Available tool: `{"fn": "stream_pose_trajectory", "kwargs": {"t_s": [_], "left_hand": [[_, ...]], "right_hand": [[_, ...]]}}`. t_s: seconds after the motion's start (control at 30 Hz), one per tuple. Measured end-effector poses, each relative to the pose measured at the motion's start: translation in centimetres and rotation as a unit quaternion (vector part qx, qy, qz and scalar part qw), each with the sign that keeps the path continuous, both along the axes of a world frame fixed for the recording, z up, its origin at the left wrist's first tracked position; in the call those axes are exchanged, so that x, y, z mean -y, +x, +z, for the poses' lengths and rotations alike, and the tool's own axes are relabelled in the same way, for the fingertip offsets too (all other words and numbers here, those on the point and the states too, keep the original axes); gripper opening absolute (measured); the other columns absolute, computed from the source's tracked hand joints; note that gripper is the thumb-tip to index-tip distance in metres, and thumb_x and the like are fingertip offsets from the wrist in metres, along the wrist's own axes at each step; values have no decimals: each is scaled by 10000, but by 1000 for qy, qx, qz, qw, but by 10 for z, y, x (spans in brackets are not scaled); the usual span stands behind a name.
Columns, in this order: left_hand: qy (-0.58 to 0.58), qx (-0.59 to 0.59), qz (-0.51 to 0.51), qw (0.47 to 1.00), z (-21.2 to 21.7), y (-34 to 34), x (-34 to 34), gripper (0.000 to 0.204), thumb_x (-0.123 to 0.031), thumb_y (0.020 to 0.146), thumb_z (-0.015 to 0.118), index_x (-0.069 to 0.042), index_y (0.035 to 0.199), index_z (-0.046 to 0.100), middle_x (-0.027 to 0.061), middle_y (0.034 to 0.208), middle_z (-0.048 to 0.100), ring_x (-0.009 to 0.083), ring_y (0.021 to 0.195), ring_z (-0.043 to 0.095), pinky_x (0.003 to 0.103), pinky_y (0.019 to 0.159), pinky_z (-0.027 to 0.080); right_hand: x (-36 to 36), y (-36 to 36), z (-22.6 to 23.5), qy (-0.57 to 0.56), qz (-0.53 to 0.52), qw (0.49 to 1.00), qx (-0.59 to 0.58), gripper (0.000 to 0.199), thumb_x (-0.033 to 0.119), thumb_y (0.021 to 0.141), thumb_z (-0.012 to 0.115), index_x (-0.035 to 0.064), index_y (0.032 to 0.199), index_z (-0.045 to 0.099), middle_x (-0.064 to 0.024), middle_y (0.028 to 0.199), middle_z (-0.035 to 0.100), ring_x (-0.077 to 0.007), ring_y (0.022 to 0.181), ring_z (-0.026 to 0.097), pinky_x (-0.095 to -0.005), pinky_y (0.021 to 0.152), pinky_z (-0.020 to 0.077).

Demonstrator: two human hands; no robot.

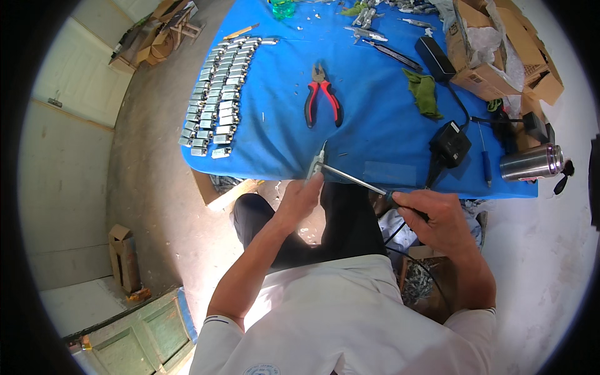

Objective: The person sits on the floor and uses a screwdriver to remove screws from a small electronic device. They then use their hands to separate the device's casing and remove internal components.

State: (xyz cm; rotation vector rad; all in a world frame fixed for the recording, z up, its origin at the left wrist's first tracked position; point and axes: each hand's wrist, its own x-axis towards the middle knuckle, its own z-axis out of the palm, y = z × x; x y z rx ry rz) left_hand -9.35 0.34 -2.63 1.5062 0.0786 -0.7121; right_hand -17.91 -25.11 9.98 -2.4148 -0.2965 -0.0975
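Screwdriver (356,180) sits in our curled right hand (440,215), tip at the silvery metal part (315,167) (pinched in our left hand (300,200)) by the blue table (375,81)'s near edge, red-handled pliers (319,74) farther off.

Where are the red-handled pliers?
Head view, upper middle: the pliers lie on blue tablecloth beyond the left hand, between rows of metal parts left and a green cloth right.

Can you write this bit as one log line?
left hand: holds metal part | right hand: holds screwdriver, tip at metal part | red-black pliers: lie on blue cloth
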Motion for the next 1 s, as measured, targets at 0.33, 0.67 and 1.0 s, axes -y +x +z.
{"fn": "stream_pose_trajectory", "kwargs": {"t_s": [0.33, 0.67, 1.0], "left_hand": [[-22, -88, 30, 995, -1, 0, 3, 521, -514, 961, 515, -143, 629, 363, -62, 537, 270, 47, 428, 204, 227, 393, 144], [-82, -101, 29, 991, -12, -4, 1, 505, -514, 956, 522, -125, 668, 376, -36, 544, 285, 62, 429, 224, 232, 391, 157], [-189, -173, 30, 966, -8, -1, -2, 480, -527, 972, 469, -145, 695, 378, -45, 536, 248, 65, 422, 204, 223, 392, 164]], "right_hand": [[-1, -19, -37, 435, -173, 818, -333, 260, 140, 911, 637, 19, 1141, 652, -124, 843, 690, -113, 548, 593, -214, 489, 462], [-13, -32, -58, 340, -140, 903, -223, 247, 122, 898, 644, 38, 1131, 652, -87, 827, 656, -103, 550, 562, -215, 499, 460], [-20, -16, -46, -93, 9, 982, 167, 271, 58, 746, 734, 80, 1013, 696, -58, 747, 602, -198, 579, 587, -313, 489, 475]]}}
